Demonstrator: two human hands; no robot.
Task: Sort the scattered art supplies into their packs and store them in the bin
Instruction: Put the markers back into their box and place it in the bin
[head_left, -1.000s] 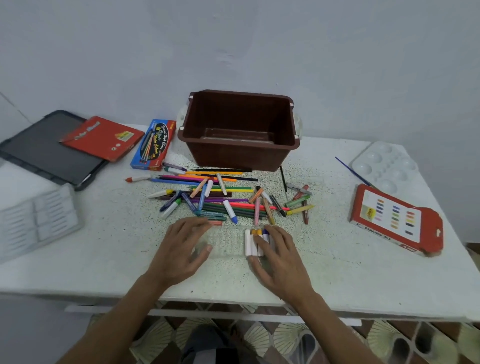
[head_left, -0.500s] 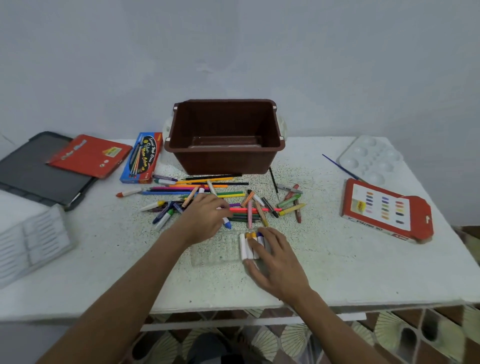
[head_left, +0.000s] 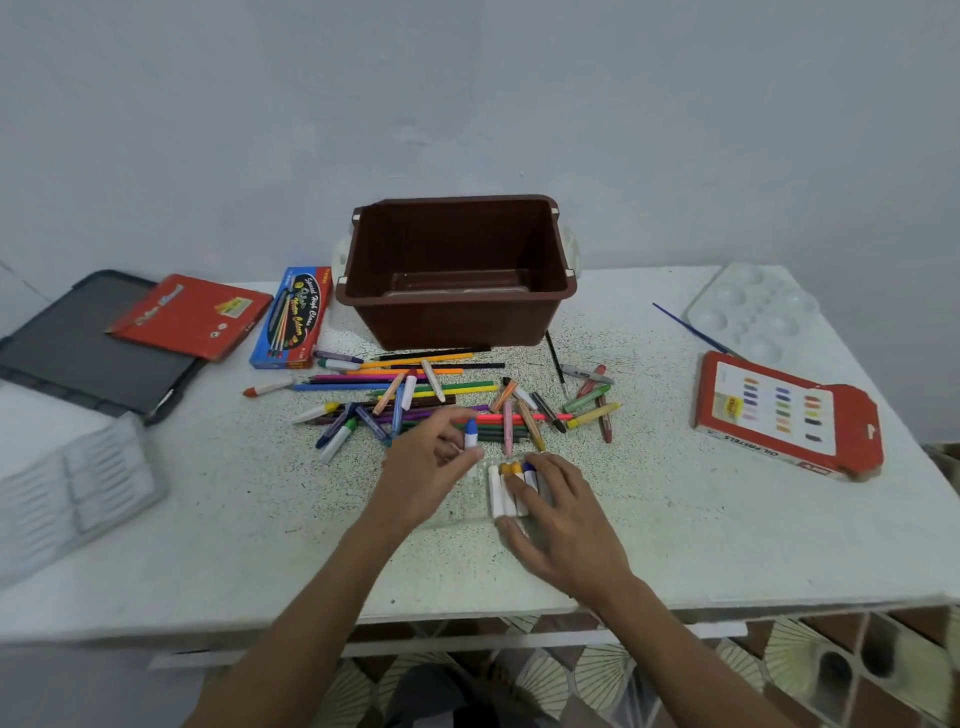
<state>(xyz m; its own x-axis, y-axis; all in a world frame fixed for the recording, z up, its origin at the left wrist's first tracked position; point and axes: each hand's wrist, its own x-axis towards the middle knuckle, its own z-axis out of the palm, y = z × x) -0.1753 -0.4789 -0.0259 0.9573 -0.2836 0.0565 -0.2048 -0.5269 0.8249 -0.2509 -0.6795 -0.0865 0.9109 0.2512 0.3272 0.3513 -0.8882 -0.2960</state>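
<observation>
My left hand (head_left: 434, 467) pinches a blue-tipped white pastel (head_left: 470, 434) just above the table, at the near edge of the pile. My right hand (head_left: 558, 512) rests flat on a clear plastic tray (head_left: 457, 512) that holds several white-wrapped pastels (head_left: 506, 486) at its right end. A scattered pile of pencils, markers and pastels (head_left: 447, 397) lies between my hands and the empty brown bin (head_left: 457, 270). A red oil pastels box (head_left: 784, 413) lies at the right. A blue pencil box (head_left: 293, 317) lies left of the bin.
A red pack (head_left: 192, 314) lies on a dark board (head_left: 78, 348) at the far left. A clear plastic insert (head_left: 67, 488) sits at the left edge. A white paint palette (head_left: 753, 312) and a thin brush (head_left: 691, 327) are at the back right. The table edge runs just below my wrists.
My left hand reached from the tray into the pile, then pulled back toward the tray with a blue-tipped pastel in its fingers. My right hand stayed on the tray.
</observation>
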